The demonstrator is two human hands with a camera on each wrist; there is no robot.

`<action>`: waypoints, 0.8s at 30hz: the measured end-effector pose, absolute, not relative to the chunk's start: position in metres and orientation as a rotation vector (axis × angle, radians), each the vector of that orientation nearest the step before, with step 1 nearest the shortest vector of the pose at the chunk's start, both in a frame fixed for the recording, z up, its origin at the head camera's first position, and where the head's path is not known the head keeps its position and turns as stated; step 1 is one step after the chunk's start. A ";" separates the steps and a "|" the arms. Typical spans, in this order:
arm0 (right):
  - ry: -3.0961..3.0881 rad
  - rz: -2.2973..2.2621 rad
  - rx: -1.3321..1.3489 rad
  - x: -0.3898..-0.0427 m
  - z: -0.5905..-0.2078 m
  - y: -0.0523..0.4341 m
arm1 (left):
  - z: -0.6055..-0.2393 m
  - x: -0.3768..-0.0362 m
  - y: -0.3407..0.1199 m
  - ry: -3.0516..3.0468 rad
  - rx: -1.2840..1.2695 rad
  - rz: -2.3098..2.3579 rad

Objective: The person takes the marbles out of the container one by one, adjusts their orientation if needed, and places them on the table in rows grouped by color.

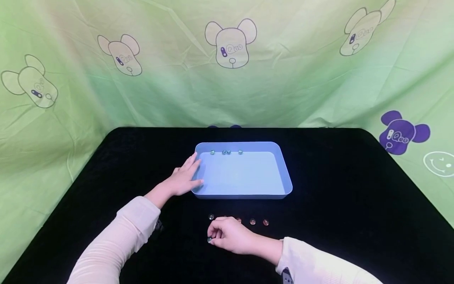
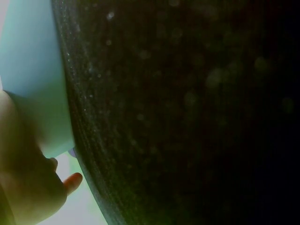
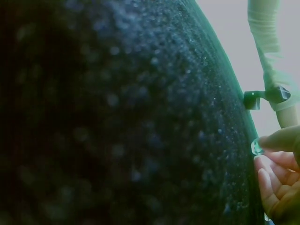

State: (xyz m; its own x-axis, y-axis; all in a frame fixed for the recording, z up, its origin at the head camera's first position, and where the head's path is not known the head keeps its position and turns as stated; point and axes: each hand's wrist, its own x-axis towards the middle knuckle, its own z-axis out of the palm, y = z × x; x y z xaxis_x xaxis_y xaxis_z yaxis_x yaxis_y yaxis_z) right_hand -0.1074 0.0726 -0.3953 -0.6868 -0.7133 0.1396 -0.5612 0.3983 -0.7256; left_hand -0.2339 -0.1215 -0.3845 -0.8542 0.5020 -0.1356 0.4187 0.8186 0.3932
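Item: glass marble (image 1: 209,239), small and clear, on the black table (image 1: 337,189) near the front edge, pinched between the curled fingertips of the right hand (image 1: 228,236); judged best handled with a firm, light pinch and a straight lift, since so round a bead would likely roll if nudged. Left hand (image 1: 184,177): fingers straight and relaxed, resting flat against the left rim of the blue tray (image 1: 283,169), gripping nothing. Also present: four marbles (image 1: 226,152) along the tray's far wall, and a row of marbles (image 1: 252,221) on the table between tray and right hand.
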 end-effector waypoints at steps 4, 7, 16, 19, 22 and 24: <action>2.451 -1.160 -1.103 -0.107 -0.393 0.073 | -0.385 -0.234 -0.121 2.769 0.707 0.532; 2.425 -1.179 -1.061 -0.107 -0.391 0.073 | -0.385 -0.234 -0.122 2.768 0.706 0.529; 2.318 -1.309 -0.960 -0.112 -0.391 0.078 | -0.385 -0.234 -0.121 2.764 0.710 0.525; 2.299 -1.338 -0.935 -0.114 -0.390 0.081 | -0.385 -0.234 -0.121 2.769 0.716 0.524; 2.282 -1.361 -0.910 -0.117 -0.387 0.083 | -0.385 -0.234 -0.121 2.770 0.718 0.522; 2.269 -1.379 -0.898 -0.119 -0.385 0.085 | -0.385 -0.234 -0.121 2.771 0.716 0.521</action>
State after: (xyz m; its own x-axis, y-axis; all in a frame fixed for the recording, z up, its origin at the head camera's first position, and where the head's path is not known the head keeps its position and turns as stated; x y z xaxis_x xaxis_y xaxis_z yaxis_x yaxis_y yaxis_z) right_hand -0.1191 0.0846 -0.3847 -0.7437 -0.6675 0.0370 -0.3404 0.3304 -0.8803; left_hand -0.2343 -0.1211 -0.3849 -0.8536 0.5038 -0.1325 0.4212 0.8172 0.3934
